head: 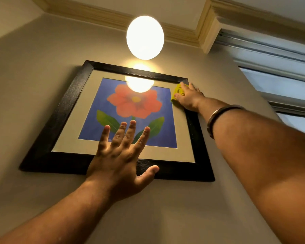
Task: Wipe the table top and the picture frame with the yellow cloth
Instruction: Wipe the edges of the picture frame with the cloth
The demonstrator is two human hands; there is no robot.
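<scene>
**A:** What's the setting?

**B:** A beige wall point(33, 85) seen from below, with a cornice under the ceiling, a glowing round lamp point(145, 37) above, and a window point(280, 81) at the far right. No tabletop is in view. On the wall hangs the picture frame point(67, 103): black, with a pale mount around a red flower on blue. The lamp reflects in its glass.

**A:** What is the left hand doing?

**B:** The left hand point(120, 166) lies flat across the frame's bottom edge, its fingers point(130, 131) spread apart and pointing up over the glass, holding nothing. I'd judge it is steadying the frame so it doesn't swing while being rubbed.

**A:** And the right?

**B:** The right hand point(188, 99), a bangle point(217, 117) on its forearm, reaches to the frame's top right corner. It presses the yellow cloth point(177, 90) against the mount and inner edge there.

**A:** Where is the cloth relative to those fingers?

**B:** Bunched under them, between hand and frame; only a yellow crescent shows at the left of the fingertips. The fingers are together, pinning it flat.
</scene>
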